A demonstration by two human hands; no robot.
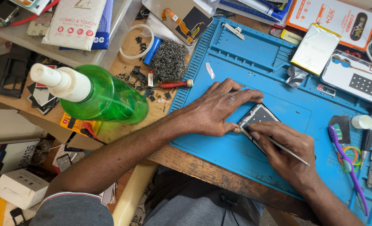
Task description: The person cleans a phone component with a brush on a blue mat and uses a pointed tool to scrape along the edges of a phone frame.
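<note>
My right hand (288, 152) is pinching a thin probe (278, 145) at the phone (257, 118).
My left hand (219, 109) is pressing it flat, unclenched; light, fragile, I judge, best held by its edges.

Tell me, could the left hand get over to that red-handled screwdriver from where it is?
Probably yes. The left hand lies flat, steadying the phone, and the red-handled screwdriver lies just beyond the blue mat's edge, with only small loose parts around it. It would have to let go of the phone.

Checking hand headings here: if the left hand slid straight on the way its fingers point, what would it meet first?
Probably the silver phone back cover: the left hand points right across bare blue mat; depth is unclear.
</note>
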